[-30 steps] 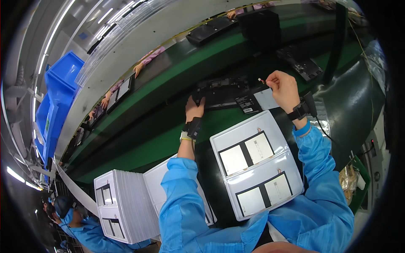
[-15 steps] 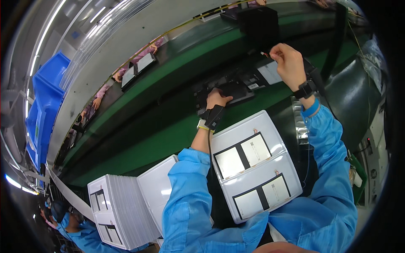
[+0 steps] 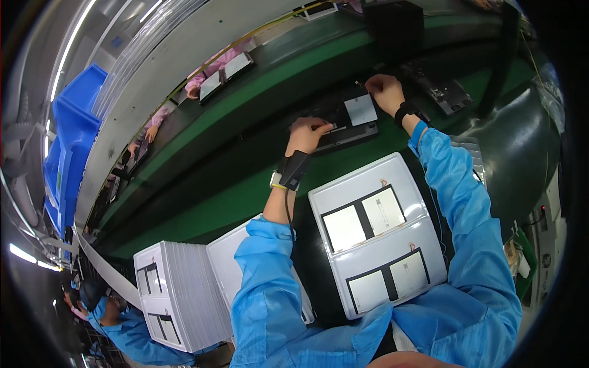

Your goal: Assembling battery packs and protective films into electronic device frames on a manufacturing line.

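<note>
Head view: looking down on a green conveyor belt (image 3: 184,211) and a pair of bare hands.
Left hand (image 3: 307,135): at the near left part of a dark pack, thumb and fingers bent close to each other; impossible to tell whether pinching or only pressing.
Right hand (image 3: 386,96): beyond and to the right of the left one, thumb and fingertips together, clamped on a thin lead with a small connector (image 3: 358,82) poking out to the left.
Dark pack with pale panel (image 3: 361,110): between both hands, over a dark chassis (image 3: 343,142); too dim to tell whether seated.
Second chassis (image 3: 442,91): farther right on the belt, near a tall black box (image 3: 392,24).
White tray (image 3: 343,191): in front of the body, split into two compartments, with one black-edged pack in each, upper (image 3: 365,219) and lower (image 3: 388,286).
Tray stack (image 3: 196,297): to the left, just beside another white tray (image 3: 228,250) partly hidden behind the left sleeve (image 3: 267,276).
Across the belt: co-worker's hand (image 3: 194,87) at a pale-panelled device (image 3: 210,86).
Far left: blue bins (image 3: 73,138).
</note>
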The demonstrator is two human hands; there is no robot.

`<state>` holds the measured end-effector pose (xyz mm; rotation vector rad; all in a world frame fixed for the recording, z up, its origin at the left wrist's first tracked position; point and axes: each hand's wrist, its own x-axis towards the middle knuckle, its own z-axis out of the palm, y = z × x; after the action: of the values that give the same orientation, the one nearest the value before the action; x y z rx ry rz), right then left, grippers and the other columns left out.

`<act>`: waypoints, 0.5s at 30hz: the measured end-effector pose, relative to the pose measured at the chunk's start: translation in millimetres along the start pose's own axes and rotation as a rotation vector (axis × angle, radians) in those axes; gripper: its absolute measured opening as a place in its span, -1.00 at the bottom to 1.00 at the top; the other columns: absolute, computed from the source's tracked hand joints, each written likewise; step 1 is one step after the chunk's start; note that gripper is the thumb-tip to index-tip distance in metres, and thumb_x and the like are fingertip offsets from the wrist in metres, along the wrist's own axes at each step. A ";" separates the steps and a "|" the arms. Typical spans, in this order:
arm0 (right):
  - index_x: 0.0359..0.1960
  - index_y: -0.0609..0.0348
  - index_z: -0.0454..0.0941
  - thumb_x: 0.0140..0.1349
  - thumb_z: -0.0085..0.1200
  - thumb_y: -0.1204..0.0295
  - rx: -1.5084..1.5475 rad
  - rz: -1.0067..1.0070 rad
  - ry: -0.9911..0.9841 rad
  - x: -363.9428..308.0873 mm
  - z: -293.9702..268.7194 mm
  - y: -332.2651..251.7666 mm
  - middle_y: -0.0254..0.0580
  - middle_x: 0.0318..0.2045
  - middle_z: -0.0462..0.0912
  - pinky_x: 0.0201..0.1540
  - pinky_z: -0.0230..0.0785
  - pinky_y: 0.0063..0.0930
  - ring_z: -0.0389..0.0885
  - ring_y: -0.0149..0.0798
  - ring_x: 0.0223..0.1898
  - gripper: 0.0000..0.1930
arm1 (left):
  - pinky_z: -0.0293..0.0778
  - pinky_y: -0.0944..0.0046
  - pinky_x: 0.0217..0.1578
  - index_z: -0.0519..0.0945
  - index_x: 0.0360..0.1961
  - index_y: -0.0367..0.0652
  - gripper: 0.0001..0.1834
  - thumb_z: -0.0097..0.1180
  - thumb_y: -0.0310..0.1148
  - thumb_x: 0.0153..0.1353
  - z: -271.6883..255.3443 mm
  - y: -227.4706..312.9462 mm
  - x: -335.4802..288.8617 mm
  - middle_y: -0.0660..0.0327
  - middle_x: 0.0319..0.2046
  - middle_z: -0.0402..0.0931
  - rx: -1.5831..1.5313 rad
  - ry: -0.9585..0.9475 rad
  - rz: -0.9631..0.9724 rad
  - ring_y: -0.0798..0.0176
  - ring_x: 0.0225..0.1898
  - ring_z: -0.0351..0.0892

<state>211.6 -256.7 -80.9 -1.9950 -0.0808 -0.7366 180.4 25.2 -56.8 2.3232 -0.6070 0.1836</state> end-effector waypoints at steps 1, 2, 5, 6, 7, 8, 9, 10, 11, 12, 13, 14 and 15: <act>-0.35 0.17 0.75 0.11 0.23 0.59 -0.021 0.011 -0.016 -4.0 11.5 2.6 -0.07 -0.37 0.78 -0.16 0.60 -0.27 0.78 -0.07 -0.28 -0.90 | 0.53 0.21 -0.23 0.80 -0.26 -0.20 -0.73 0.41 -0.22 0.16 -13.3 3.1 -0.9 0.03 -0.37 0.70 0.006 -0.016 -0.009 0.07 -0.31 0.69; -0.34 0.18 0.75 0.12 0.26 0.57 -0.029 0.009 -0.043 -7.7 22.1 0.9 -0.06 -0.37 0.78 -0.16 0.60 -0.27 0.78 -0.08 -0.28 -0.92 | 0.53 0.21 -0.23 0.80 -0.26 -0.20 -0.73 0.41 -0.22 0.16 -22.4 -3.6 -3.1 0.03 -0.37 0.70 0.011 -0.013 -0.018 0.07 -0.31 0.69; -0.28 0.20 0.74 0.17 0.25 0.53 -0.043 0.067 -0.133 -18.9 43.9 1.5 -0.04 -0.32 0.78 -0.12 0.59 -0.29 0.78 -0.09 -0.25 -0.90 | 0.55 0.11 0.05 0.71 0.08 -0.06 -0.40 0.57 -0.25 -0.06 -50.3 -24.6 -11.9 0.08 0.04 0.64 0.016 -0.031 -0.074 0.00 -0.03 0.65; -0.28 0.21 0.74 0.18 0.27 0.51 -0.040 0.073 -0.151 -21.2 46.2 4.4 -0.04 -0.32 0.78 -0.12 0.59 -0.30 0.78 -0.08 -0.25 -0.90 | 0.55 0.11 0.05 0.71 0.08 -0.06 -0.40 0.57 -0.25 -0.06 -51.7 -33.7 -16.4 0.08 0.04 0.64 0.015 -0.031 -0.076 0.00 -0.03 0.65; -0.27 0.21 0.74 0.18 0.28 0.50 -0.038 0.079 -0.168 -22.7 47.0 7.6 -0.03 -0.32 0.78 -0.12 0.59 -0.30 0.78 -0.08 -0.24 -0.89 | 0.49 0.05 0.16 0.61 0.19 -0.05 -0.19 0.62 -0.23 -0.19 -50.6 -41.9 -23.0 0.03 0.15 0.55 0.178 -0.034 0.016 -0.06 0.11 0.56; -0.27 0.21 0.74 0.18 0.28 0.50 -0.033 0.078 -0.173 -23.0 49.9 7.3 -0.03 -0.32 0.78 -0.12 0.59 -0.30 0.78 -0.08 -0.24 -0.89 | 0.44 -0.01 0.28 0.51 0.31 -0.04 0.03 0.67 -0.21 -0.32 -49.8 -53.3 -30.6 -0.01 0.26 0.46 0.345 -0.034 0.103 -0.12 0.25 0.47; -0.26 0.22 0.74 0.18 0.30 0.48 -0.026 0.087 -0.183 -21.9 51.4 7.7 -0.04 -0.33 0.78 -0.13 0.58 -0.30 0.78 -0.09 -0.24 -0.88 | 0.26 -0.08 0.41 0.28 0.46 -0.03 0.31 0.71 -0.18 -0.44 -46.5 -59.5 -33.9 -0.03 0.42 0.28 0.366 -0.102 0.086 -0.16 0.45 0.20; -0.25 0.23 0.74 0.19 0.31 0.46 -0.021 0.097 -0.191 -21.3 52.4 8.3 -0.04 -0.34 0.78 -0.13 0.58 -0.30 0.77 -0.09 -0.25 -0.86 | 0.26 -0.08 0.41 0.28 0.46 -0.03 0.31 0.71 -0.18 -0.44 -41.0 -64.7 -37.3 -0.03 0.42 0.28 0.366 -0.102 0.086 -0.16 0.45 0.20; -0.25 0.23 0.74 0.19 0.31 0.46 -0.023 0.099 -0.189 -21.4 53.6 8.3 -0.04 -0.34 0.78 -0.13 0.58 -0.30 0.77 -0.09 -0.25 -0.86 | 0.25 -0.08 0.42 0.26 0.47 -0.03 0.33 0.72 -0.17 -0.45 -34.5 -63.5 -40.3 -0.03 0.44 0.25 0.354 -0.073 0.100 -0.15 0.47 0.18; -0.24 0.23 0.74 0.19 0.32 0.44 -0.021 0.104 -0.202 -21.2 55.1 8.1 -0.03 -0.34 0.77 -0.13 0.58 -0.30 0.77 -0.10 -0.26 -0.85 | 0.24 -0.09 0.42 0.25 0.48 -0.03 0.35 0.72 -0.16 -0.46 -28.7 -62.2 -40.7 -0.04 0.46 0.23 0.341 -0.045 0.115 -0.15 0.49 0.15; -0.24 0.23 0.74 0.19 0.32 0.43 -0.019 0.109 -0.213 -20.8 56.1 8.0 -0.03 -0.34 0.77 -0.14 0.57 -0.30 0.76 -0.11 -0.26 -0.84 | 0.25 -0.09 0.41 0.22 0.49 -0.02 0.39 0.73 -0.17 -0.48 -24.7 -61.1 -37.8 -0.04 0.45 0.24 0.330 -0.028 0.143 -0.15 0.49 0.16; -0.24 0.23 0.74 0.19 0.32 0.43 -0.022 0.107 -0.212 -20.2 58.7 8.0 -0.03 -0.34 0.77 -0.14 0.57 -0.30 0.76 -0.11 -0.26 -0.84 | 0.25 -0.09 0.41 0.22 0.49 -0.02 0.39 0.73 -0.17 -0.48 -22.6 -65.5 -35.2 -0.04 0.45 0.24 0.327 -0.027 0.144 -0.15 0.49 0.16; -0.24 0.23 0.74 0.20 0.32 0.41 -0.026 0.093 -0.226 -19.1 61.7 7.7 -0.03 -0.34 0.77 -0.14 0.57 -0.30 0.75 -0.11 -0.27 -0.83 | 0.25 -0.08 0.41 0.25 0.48 -0.04 0.36 0.72 -0.18 -0.48 -20.4 -69.5 -31.1 -0.03 0.43 0.28 0.296 -0.021 0.151 -0.14 0.47 0.20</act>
<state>227.3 -205.9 -118.3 -2.0860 -0.1110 -0.4534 186.9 94.6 -93.7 2.5644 -0.8131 0.3402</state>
